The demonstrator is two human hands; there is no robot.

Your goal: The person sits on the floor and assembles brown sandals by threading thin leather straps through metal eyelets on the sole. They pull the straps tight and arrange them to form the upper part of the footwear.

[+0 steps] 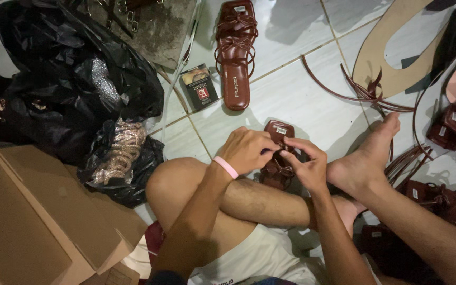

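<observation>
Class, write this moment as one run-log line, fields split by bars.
left hand: pinching strap on dark red sandal | right hand: pinching same strap | nearby: finished sandal on tiled floor

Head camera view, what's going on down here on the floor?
A person sits on the tiled floor, both hands at the straps of a dark red sandal. The left hand and right hand pinch the straps together. A finished matching sandal lies ahead, loose straps to the right, black bags to the left.
</observation>
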